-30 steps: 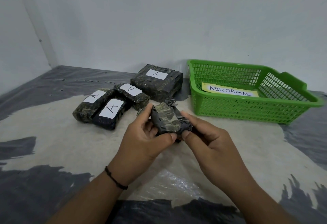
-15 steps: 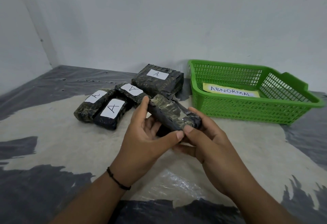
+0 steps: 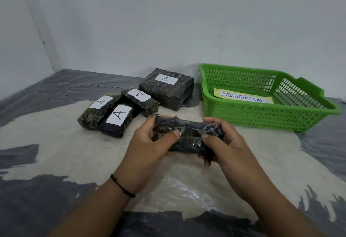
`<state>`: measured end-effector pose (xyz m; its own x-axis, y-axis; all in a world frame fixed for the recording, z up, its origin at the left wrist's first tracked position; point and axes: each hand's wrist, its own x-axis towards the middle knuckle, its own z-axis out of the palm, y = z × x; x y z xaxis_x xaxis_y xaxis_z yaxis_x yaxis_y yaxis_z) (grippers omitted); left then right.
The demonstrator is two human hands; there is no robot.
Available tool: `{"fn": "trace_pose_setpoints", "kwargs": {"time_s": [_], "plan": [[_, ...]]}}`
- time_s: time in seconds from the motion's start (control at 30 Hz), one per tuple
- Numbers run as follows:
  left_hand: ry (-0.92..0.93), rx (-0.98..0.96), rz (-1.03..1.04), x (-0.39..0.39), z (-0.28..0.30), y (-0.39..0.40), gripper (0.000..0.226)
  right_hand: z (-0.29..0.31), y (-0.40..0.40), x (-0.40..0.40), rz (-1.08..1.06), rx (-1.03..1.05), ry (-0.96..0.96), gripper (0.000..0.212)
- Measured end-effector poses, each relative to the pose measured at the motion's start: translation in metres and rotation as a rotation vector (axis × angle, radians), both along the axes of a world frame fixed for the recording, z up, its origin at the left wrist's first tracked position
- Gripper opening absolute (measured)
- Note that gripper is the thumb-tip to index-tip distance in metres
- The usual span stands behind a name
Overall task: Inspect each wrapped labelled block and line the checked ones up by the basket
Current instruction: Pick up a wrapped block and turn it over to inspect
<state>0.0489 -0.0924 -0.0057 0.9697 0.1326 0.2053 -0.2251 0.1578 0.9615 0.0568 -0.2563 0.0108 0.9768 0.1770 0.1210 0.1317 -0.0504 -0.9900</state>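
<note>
A dark wrapped block [image 3: 188, 135] is held up off the sheet-covered surface [image 3: 56, 143] in front of the person, gripped at one end by the left hand [image 3: 149, 143] and at the other by the right hand [image 3: 222, 143], thumbs pressed on its crinkled top, where no label is shown. Inspection is judged to be the step in hand, since four blocks marked A [image 3: 119, 117] are already laid to the left of the green basket [image 3: 243, 113]. Next, the block would probably need to be set down with them, label up.
</note>
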Motion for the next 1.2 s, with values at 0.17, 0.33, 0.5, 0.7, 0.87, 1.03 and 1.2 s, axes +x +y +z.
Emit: {"fn": "trace_pose_setpoints", "kwargs": {"time_s": [0.17, 0.33, 0.5, 0.7, 0.87, 1.03, 1.2], "plan": [[-0.031, 0.067, 0.004, -0.003, 0.002, -0.002, 0.018, 0.000, 0.003, -0.004, -0.037, -0.033, -0.023, 0.026], [0.027, -0.065, -0.082, -0.003, -0.001, -0.004, 0.025, -0.002, -0.001, 0.000, -0.072, -0.079, -0.115, 0.009], [0.013, -0.037, -0.025, 0.001, -0.001, -0.003, 0.020, -0.002, 0.000, 0.000, -0.049, -0.052, -0.076, 0.006], [0.027, -0.149, -0.077, 0.001, -0.002, -0.001, 0.017, 0.000, -0.002, 0.005, -0.049, 0.046, -0.024, 0.025], [0.039, -0.111, -0.059, 0.002, -0.001, -0.001, 0.022, 0.000, -0.003, 0.006, -0.038, 0.100, 0.007, 0.029], [0.024, -0.116, -0.050, 0.002, -0.002, 0.000, 0.023, -0.003, -0.005, 0.009, -0.028, 0.042, 0.032, 0.056], [-0.008, -0.035, -0.074, 0.001, -0.006, -0.001, 0.031, -0.003, -0.004, 0.009, -0.063, -0.038, -0.016, 0.058]]}}
